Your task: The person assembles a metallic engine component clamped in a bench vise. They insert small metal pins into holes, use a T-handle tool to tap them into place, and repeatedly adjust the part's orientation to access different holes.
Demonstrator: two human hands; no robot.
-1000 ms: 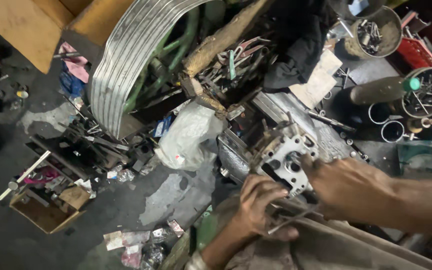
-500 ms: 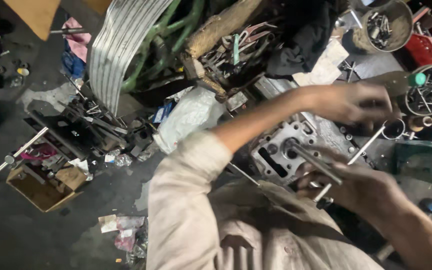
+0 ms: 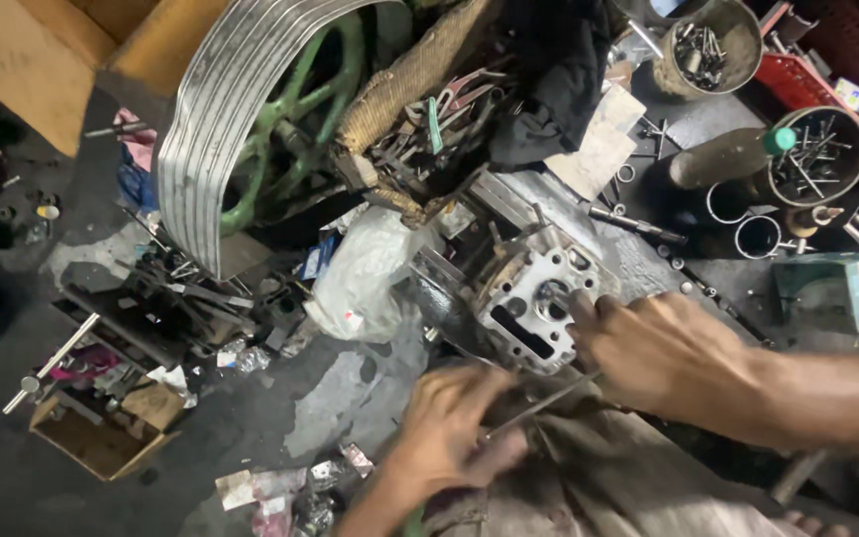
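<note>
A grey metal engine cylinder head (image 3: pixel 534 298) with several round openings sits in the middle of the cluttered floor. My right hand (image 3: pixel 663 353) rests on its right side, fingers touching the casting. My left hand (image 3: pixel 454 428) is just below it, fingers closed around a thin metal rod (image 3: pixel 539 406) that slants up toward my right hand. A greasy cloth (image 3: pixel 599 477) lies over my lap beneath both hands.
A ribbed metal wheel rim with green spokes (image 3: pixel 221 129) stands at upper left. A white plastic bag (image 3: pixel 365 273) lies left of the cylinder head. Tins of bolts (image 3: pixel 812 159), a red crate (image 3: pixel 807 75), a green box (image 3: pixel 852 288) and a small cardboard box (image 3: pixel 101 443) surround the spot.
My left arm, which reached up to the right toward the tins, has come back down. It now grips the thin rod below the cylinder head, and my right hand has moved onto the head.
</note>
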